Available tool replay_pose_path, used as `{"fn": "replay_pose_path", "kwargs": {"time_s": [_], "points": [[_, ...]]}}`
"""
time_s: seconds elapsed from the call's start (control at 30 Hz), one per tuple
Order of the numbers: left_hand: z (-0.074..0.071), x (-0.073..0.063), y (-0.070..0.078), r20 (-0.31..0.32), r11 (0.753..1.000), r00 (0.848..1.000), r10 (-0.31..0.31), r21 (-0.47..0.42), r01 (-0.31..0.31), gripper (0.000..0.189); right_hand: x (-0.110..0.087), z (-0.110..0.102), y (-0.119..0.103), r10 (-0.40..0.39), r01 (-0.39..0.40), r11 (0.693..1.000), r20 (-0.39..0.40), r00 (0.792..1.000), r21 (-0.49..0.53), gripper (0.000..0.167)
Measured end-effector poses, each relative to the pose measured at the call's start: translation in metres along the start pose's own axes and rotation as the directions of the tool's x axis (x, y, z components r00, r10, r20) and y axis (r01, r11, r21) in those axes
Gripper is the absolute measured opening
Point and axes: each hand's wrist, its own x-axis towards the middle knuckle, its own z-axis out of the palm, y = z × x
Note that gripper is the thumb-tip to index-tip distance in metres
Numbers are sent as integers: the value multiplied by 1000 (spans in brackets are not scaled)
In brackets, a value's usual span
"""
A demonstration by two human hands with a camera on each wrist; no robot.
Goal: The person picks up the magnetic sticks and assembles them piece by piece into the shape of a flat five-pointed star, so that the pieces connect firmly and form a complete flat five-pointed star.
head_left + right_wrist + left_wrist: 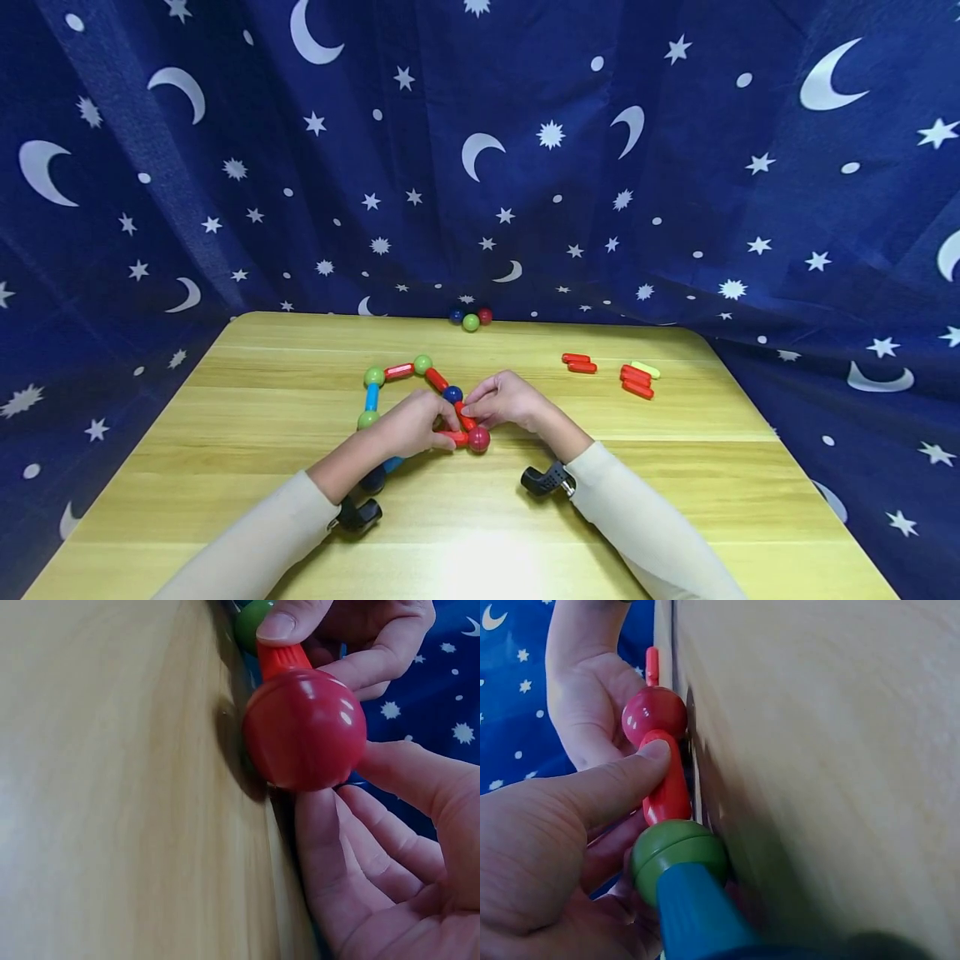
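at four o'clock on the loop (pixel 372 397), the red ball (pixel 479 440) is met by two rods, apparently steadied for alignment: the lower red rod (pixel 669 796) is pinched by the left hand (pixel 412 423), fingers curled, the upper red rod (pixel 468 421) by the right hand (pixel 510 400).

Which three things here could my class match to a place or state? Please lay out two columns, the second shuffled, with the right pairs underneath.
Column one
1. Left hand
2. Yellow rod
3. Group of three balls

Column two
A. At the far edge of the table
B. Pinching a red rod
C. Beside loose red rods

Pairs: 1-B; 2-C; 3-A
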Motion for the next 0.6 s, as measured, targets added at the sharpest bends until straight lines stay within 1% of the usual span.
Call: {"fn": "replay_pose_path", "kwargs": {"time_s": [0.1, 0.17, 0.23, 0.27, 0.33, 0.4, 0.47, 0.53, 0.6], "points": [[-2, -2, 0, -5, 1000, 1000, 6, -5, -6, 13, -2, -2, 0, -6, 6, 1000, 2, 1000, -5, 19], [-4, -3, 1, -30, 1000, 999, -14, -9, 13, 13, -5, -6, 2, -26, 26, 1000, 4, 1000, -12, 19], [-6, -4, 2, -66, 997, 995, -72, -10, 71, 15, -9, -12, 4, -45, 45, 999, -1, 999, -13, 19], [-7, -5, 3, -82, 994, 990, -111, -8, 111, 17, -12, -16, 6, -57, 57, 998, -7, 998, -11, 19], [-9, -5, 4, -103, 980, 975, -198, -6, 198, 24, -17, -24, 9, -81, 81, 997, -18, 997, -8, 21], [-9, -6, 6, -93, 960, 956, -277, 0, 279, 31, -24, -32, 13, -100, 100, 995, -32, 994, -12, 23], [-9, -5, 7, -70, 948, 946, -317, 4, 318, 38, -32, -38, 16, -121, 120, 993, -36, 992, -21, 25], [-8, -4, 7, -42, 945, 944, -328, 2, 328, 40, -40, -44, 20, -128, 126, 991, -40, 991, -33, 26], [-7, -3, 7, -21, 948, 948, -317, 5, 318, 40, -48, -49, 23, -128, 127, 991, -44, 991, -42, 27]]}}
